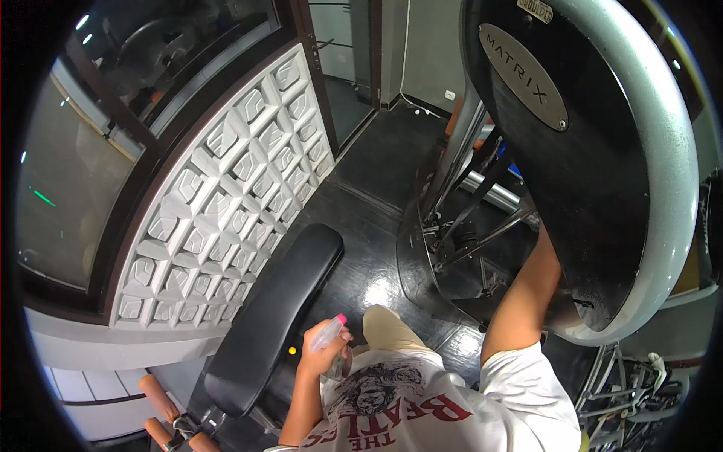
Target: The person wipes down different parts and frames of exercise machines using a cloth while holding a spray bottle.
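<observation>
1. From where I stand, taking twelve as straight ahead of the person, a white moulded wall panel [226,177] fills ten to eleven o'clock; its raised ridges look hard enough to scrape a passing elbow.
2. At ten o'clock, nearer, lies a long black pad [279,313], rounded at the edges and likely forgiving if bumped.
3. Just inboard of it, the left hand [319,352] is wrapped around a clear spray bottle [343,368], its pink tip aimed toward one o'clock. I'd judge it light, thin-walled and springy, slick if wet; the neck looks the surest hold.
4. Toward twelve runs a strip of shiny black floor [361,218], which seems the roomiest way to swing the bottle.
5. At two o'clock the right arm [520,309] reaches behind the machine; that hand is hidden, so I can't tell whether it grips anything.
6. The machine's dark shroud [602,181], one to two o'clock, looks stiff and heavy, its pale rim smooth but close to the forearm.
</observation>
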{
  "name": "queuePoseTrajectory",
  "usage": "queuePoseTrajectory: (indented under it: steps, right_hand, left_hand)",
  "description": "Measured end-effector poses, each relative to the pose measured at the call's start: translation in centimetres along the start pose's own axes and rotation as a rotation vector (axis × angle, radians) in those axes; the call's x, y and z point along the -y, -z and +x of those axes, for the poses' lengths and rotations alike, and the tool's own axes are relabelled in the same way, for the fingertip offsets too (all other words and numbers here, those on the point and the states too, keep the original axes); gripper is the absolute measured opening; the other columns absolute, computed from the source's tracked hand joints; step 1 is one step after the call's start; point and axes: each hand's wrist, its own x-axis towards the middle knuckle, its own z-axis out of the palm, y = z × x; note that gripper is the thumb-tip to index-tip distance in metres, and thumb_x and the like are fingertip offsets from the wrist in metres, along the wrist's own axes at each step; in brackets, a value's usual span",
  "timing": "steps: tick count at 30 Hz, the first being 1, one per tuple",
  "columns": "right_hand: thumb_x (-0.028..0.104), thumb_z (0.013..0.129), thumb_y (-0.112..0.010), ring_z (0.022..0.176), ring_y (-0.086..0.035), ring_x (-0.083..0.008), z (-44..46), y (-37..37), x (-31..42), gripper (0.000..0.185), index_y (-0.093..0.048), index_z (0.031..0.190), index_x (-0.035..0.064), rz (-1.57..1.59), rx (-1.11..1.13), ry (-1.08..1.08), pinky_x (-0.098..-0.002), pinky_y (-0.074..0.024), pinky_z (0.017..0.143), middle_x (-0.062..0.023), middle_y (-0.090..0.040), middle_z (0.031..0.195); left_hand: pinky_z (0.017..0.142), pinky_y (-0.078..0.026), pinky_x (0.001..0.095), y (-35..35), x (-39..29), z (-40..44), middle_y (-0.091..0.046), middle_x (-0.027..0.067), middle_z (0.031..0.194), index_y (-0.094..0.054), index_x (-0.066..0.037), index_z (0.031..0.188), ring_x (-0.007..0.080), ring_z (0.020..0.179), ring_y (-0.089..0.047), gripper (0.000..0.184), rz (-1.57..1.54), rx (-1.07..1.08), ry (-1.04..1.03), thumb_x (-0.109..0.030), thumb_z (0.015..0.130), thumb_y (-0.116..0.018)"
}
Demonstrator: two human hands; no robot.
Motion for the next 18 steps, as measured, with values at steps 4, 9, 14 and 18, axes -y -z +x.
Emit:
queuePoseTrajectory:
  steps: [4, 9, 14, 18]
  right_hand:
    - [0.028, 0.091, -0.069, 0.098, -0.065, -0.0283, -3.6, -0.4, 1.4, 0.038, -0.064, 0.116, 0.0004, 0.166, -0.048, 0.043, -0.0411, -0.0459, 0.092, -0.0126, -0.07, 0.103]
    - [0.027, 0.09, -0.07, 0.097, -0.064, -0.0278, -13.3, -4.1, 3.2, 0.037, -0.064, 0.114, -0.0008, 0.784, 0.338, -0.297, -0.0413, -0.046, 0.092, -0.0133, -0.07, 0.102]
    - [0.032, 0.082, -0.079, 0.1, -0.065, -0.0279, -30.4, -13.0, 1.8, 0.049, -0.062, 0.113, -0.0019, 0.838, 0.752, -0.776, -0.037, -0.0485, 0.091, -0.0153, -0.069, 0.106]
    - [0.036, 0.081, -0.078, 0.105, -0.065, -0.0302, -28.2, -11.2, 3.1, 0.052, -0.062, 0.111, -0.0031, 0.782, 0.891, -0.762, -0.0376, -0.0483, 0.092, -0.0177, -0.068, 0.109]
  left_hand:
    - [0.055, -0.05, 0.0269, -0.3, -0.4, 0.8, -0.068, 0.0107, 0.081, -0.062, 0.004, 0.095, 0.0137, 0.057, -0.062, 0.012, -0.007, 0.009, -0.004, -0.002, 0.086, -0.066]
    - [0.055, -0.05, 0.0267, -0.3, -0.1, 1.9, -0.068, 0.0096, 0.08, -0.062, 0.004, 0.095, 0.0133, 0.058, -0.062, 0.012, -0.011, 0.074, -0.031, -0.003, 0.087, -0.066]
    - [0.055, -0.051, 0.027, -0.3, -0.3, 2.4, -0.069, 0.009, 0.082, -0.062, 0.003, 0.096, 0.0139, 0.059, -0.064, 0.012, 0.045, 0.085, 0.011, 0.0, 0.085, -0.065]
    - [0.056, -0.053, 0.0273, -0.4, -1.3, 2.1, -0.069, 0.0091, 0.083, -0.062, 0.003, 0.097, 0.0144, 0.062, -0.065, 0.014, 0.12, 0.067, 0.023, 0.003, 0.083, -0.061]
